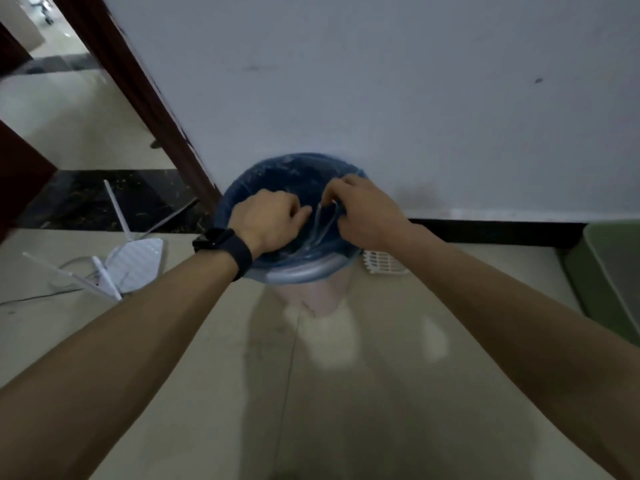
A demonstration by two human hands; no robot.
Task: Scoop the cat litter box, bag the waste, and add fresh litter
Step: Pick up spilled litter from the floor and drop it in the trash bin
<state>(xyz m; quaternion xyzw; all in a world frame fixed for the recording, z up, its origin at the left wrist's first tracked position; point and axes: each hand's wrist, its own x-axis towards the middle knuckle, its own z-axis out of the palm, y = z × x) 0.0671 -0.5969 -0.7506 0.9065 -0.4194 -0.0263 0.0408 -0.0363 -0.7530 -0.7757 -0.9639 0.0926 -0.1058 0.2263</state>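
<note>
Left hand (266,220) and right hand (367,216) pinch the thin translucent blue bag (294,174) lining the bin (311,299)

A thin blue see-through bag (294,180) lines a round bin (311,296) that stands on the floor against the wall. The bag's top is folded out over the bin's rim, and part of its film is drawn up into 2 tight, pale strands near the middle of the opening. The left hand (268,220) and the right hand (367,213) each pinch this gathered plastic. A white slotted scoop (384,263) lies on the floor just right of the bin. A green litter box (609,271) sits further right, cut off by the picture's edge.
</note>
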